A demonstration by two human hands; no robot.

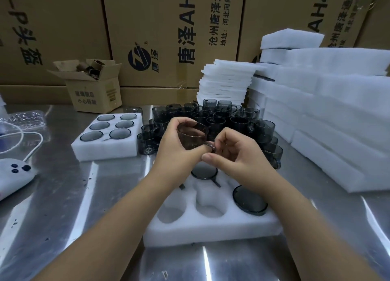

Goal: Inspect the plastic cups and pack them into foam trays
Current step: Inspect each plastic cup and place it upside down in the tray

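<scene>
Where the steel table [69,207] reaches far left, a small open carton [92,93] is seen. Nearer, a foam tray [103,153] w/ six cups seated is laid. At centre a smoky cup [191,137] is held up above the near tray. L hand [175,147] is curled round its body, and R hand [238,156] is pinched, thumb & fingers, at its handle side. Below, a 2nd foam tray [211,236] is laid w/ two cups seated. Loose cups [219,117] are massed just beyond the hands, and foam stacks [341,120] are piled at right.
</scene>
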